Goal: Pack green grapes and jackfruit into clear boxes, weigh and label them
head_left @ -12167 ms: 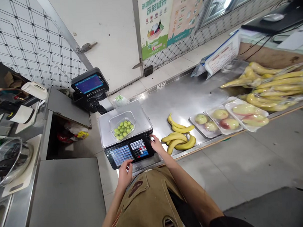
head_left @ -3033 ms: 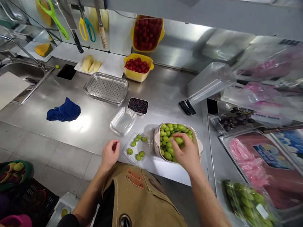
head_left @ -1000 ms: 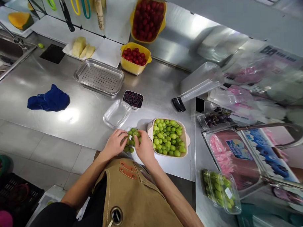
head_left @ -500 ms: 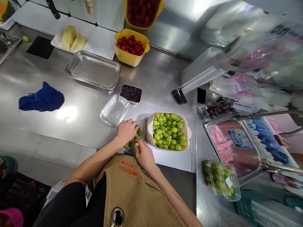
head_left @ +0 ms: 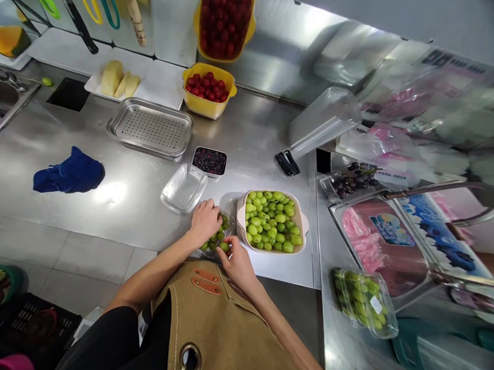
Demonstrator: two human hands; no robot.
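Several green grapes (head_left: 212, 242) fill a clear tray (head_left: 231, 222).

We see the clear tray of grapes (head_left: 218, 237) left of the grape bowl (head_left: 271, 222), the empty clear container (head_left: 184, 188) behind it.

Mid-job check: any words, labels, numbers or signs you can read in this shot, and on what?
Nothing can be read.
Pink-and-blue pack: print blurred.
Sticker on the sealed grape box: too small.
Bags at the back right: dark print blurred.
Apron patches: no legible mark.
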